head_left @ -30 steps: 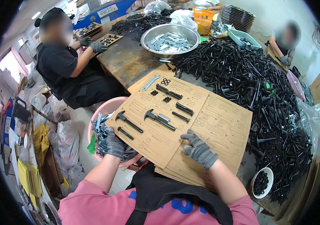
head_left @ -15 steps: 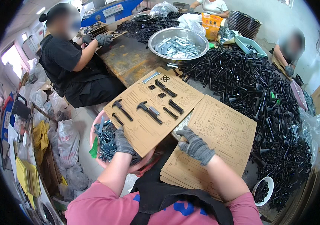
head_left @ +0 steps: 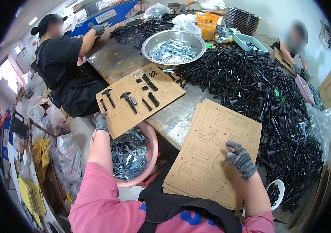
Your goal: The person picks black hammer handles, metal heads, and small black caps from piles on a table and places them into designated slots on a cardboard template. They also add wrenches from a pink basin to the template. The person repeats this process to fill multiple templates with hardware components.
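Observation:
Gloved in grey, my left hand [head_left: 102, 123] grips the near left edge of a brown cardboard sheet [head_left: 123, 122]. On this sheet lie black bolts [head_left: 149, 82], hammer-shaped black bolts [head_left: 128, 101], a silver wrench [head_left: 140, 72], a cluster of black rings [head_left: 153, 73], small black nuts and a silver sleeve [head_left: 133, 101]. My right hand [head_left: 241, 161], also gloved, hovers at or just above a stack of cardboard sheets [head_left: 208, 128] printed with part outlines. Its fingers are partly bent and apart, with nothing visible in them.
A pink tub [head_left: 154, 145] of silver wrenches sits below the table edge. Black bolts [head_left: 247, 77] heap the table's right side. Behind are a metal basin [head_left: 146, 48] of silver sleeves and a light green tray [head_left: 247, 39]. A white bowl [head_left: 280, 190] holds black nuts. Co-workers sit left, right and far.
My left hand has moved the loaded sheet left and away, uncovering more of the tub. My right hand has shifted right across the stack, and its fingers have bent.

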Tool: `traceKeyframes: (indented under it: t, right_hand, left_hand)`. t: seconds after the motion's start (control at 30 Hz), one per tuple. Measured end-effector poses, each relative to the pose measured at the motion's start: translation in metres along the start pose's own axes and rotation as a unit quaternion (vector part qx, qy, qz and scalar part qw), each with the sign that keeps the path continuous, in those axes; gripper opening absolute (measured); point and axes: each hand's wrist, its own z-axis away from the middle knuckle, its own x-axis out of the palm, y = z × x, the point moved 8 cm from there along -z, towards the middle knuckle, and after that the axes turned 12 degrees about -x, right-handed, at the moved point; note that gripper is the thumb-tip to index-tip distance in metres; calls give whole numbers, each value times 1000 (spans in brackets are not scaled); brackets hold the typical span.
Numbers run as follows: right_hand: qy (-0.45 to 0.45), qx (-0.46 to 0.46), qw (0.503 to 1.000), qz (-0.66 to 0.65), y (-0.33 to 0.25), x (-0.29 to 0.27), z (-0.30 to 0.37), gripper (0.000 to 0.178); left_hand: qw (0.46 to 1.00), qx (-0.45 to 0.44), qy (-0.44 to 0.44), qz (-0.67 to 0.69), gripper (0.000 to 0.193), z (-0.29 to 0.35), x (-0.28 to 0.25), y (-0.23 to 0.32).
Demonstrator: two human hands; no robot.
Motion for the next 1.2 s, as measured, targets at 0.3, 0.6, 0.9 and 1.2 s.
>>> traceKeyframes:
  t: [0.3, 0.6, 0.9, 1.2]
  right_hand:
    - [115, -77, 989, 57, 0, -17, -16, 19]
    - [113, -173, 962, 179, -9, -8, -15, 16]
    - [115, -198, 954, 191, -12, -5, -18, 15]
    - [115, -217, 942, 229, -19, -4, -19, 16]
  left_hand:
    - [969, 167, 106, -148, 38, 17, -7, 43]
    - [887, 406, -76, -207, 44, 222, 199, 122]
    - [638, 303, -113, -699, 76, 231, 390, 88]
    - [608, 263, -47, -748, 54, 222, 415, 79]
